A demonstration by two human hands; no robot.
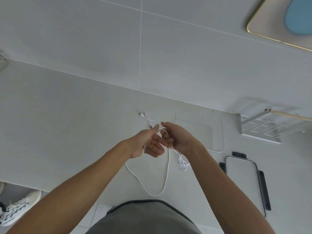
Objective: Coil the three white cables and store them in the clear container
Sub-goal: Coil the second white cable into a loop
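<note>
Hands (152, 142) (175, 137) pinching cable (166, 174), grip obscured

The light is soft and even, a little grey, with no bright glare. Shadows are faint on the white worktop (67, 125). The whole picture looks a bit blurry. The wire rack (263, 127) at the worktop's far right edge is smeared. Straight lines bend near the picture's edges.
</note>
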